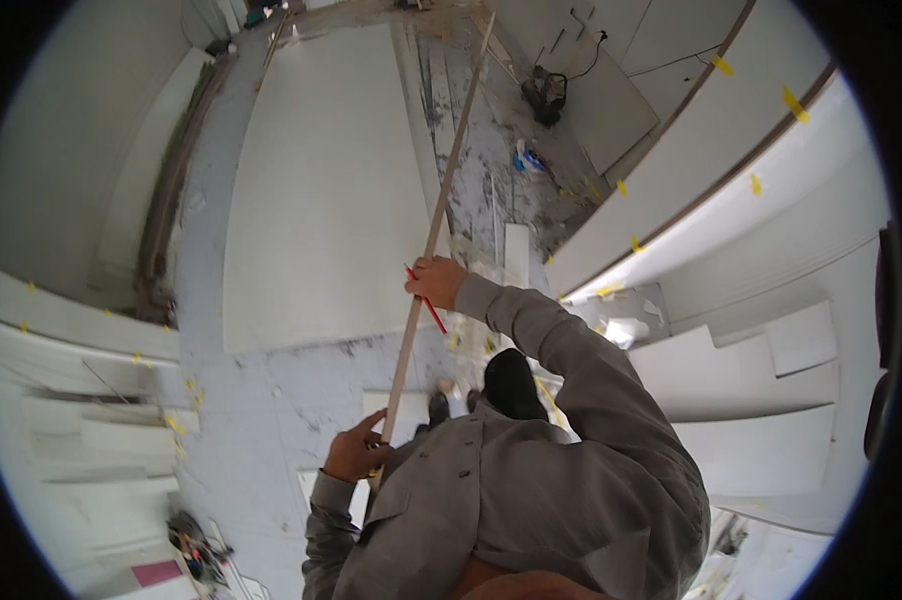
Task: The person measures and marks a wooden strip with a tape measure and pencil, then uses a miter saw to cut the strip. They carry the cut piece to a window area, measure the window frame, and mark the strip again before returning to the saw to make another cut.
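A long, thin wooden strip (455, 160) runs from beside my body up to the far end of the view, slanting a little to the right. My right hand (437, 280) is closed round it about midway and also holds a red pencil (434, 317), which crosses the strip at an angle. Close to my waist, my left hand (353, 452) grips the near part of the strip, its fingers against the edge. Beyond my hands a large white board (321, 190) lies on the floor, with the strip passing over its right side.
Large white panels with yellow tape (794, 104) lean on the right. Further pale boards (751, 450) are stacked lower right. A dark power tool with a cord (545, 95) sits at the far right, near a blue-and-white item (529, 158). Dark-edged panels (171, 190) stand on the left.
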### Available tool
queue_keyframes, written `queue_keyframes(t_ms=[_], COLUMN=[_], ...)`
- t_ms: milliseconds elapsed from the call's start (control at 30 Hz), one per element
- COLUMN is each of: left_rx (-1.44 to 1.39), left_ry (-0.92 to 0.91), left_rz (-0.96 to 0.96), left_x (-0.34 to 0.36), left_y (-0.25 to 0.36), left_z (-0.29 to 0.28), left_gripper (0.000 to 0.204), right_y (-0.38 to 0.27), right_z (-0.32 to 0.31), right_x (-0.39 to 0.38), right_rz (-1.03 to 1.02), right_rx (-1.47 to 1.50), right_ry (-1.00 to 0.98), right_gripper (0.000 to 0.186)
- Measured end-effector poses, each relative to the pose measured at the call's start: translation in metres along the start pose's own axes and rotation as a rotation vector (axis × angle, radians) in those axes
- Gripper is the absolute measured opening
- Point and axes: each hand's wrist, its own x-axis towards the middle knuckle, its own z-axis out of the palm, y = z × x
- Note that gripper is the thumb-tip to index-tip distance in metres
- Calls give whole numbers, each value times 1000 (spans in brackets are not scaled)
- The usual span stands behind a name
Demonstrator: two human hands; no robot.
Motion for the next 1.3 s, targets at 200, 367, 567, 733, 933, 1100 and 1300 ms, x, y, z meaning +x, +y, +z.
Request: queue_keyframes(t_ms=[200,367,567,733,933,1100,1300], left_rx=[66,34,22,57,163,275,464], left_ry=[-19,-26,27,35,59,97,134], left_rz=[-30,-103,-118,-184,-240,-215,-158], left_x=[176,322,451,565,732,857,1010], left_y=[65,127,217,275,346,431,482], left_z=[-52,-80,-120,-175,-268,-367,-459], left_gripper=[74,74,75,74,72,70,71], right_y=[182,340,499,623,801,944,1105], right_z=[26,36,8,4,-22,-69,-81], right_x=[51,99,149,208,310,380,454], right_rz=[17,14,-77,-48,-59,-68,-76], right_rx=[5,68,106,70,24,5,-13], right_ry=[21,-52,24,15,87,187,294], right_gripper=[13,12,12,14,11,8,12])
